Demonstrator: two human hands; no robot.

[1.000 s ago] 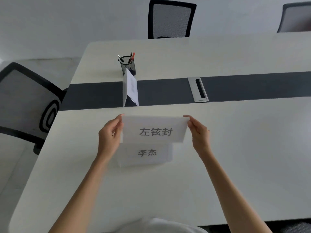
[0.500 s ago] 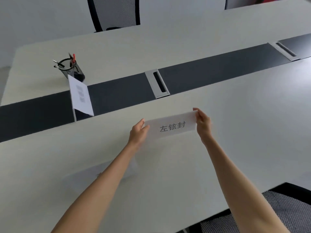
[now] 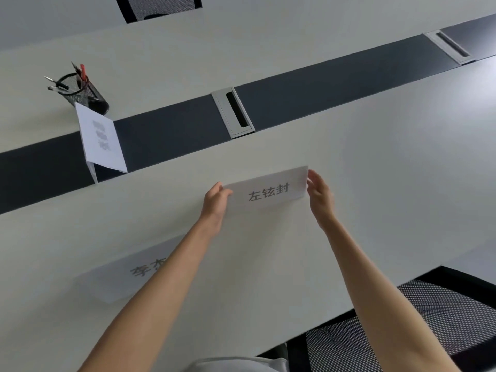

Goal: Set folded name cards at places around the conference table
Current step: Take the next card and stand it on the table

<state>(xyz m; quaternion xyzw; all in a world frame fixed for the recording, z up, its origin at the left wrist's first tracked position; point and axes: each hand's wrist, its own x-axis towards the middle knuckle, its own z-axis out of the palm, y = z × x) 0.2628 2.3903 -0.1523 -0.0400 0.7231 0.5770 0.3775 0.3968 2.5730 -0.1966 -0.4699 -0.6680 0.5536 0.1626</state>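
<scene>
A white folded name card [image 3: 268,190] with three dark printed characters is held at both ends, low over the pale conference table [image 3: 375,170]. My left hand [image 3: 214,201] pinches its left end and my right hand [image 3: 320,194] grips its right end. A second name card [image 3: 120,275] stands on the table at the lower left, partly hidden behind my left forearm. A third folded card [image 3: 100,142] stands on the dark centre strip at the left, its print facing sideways.
A black mesh pen holder [image 3: 83,93] with pens stands behind the third card. Two silver cable hatches [image 3: 233,111] [image 3: 449,47] sit in the dark strip [image 3: 322,84]. A mesh chair [image 3: 402,326] is at the near edge on the right, another chair [image 3: 158,6] across the table.
I have carried the card to the right along the table, away from the second card, which now lies behind my left arm. The view shifted right with it.
</scene>
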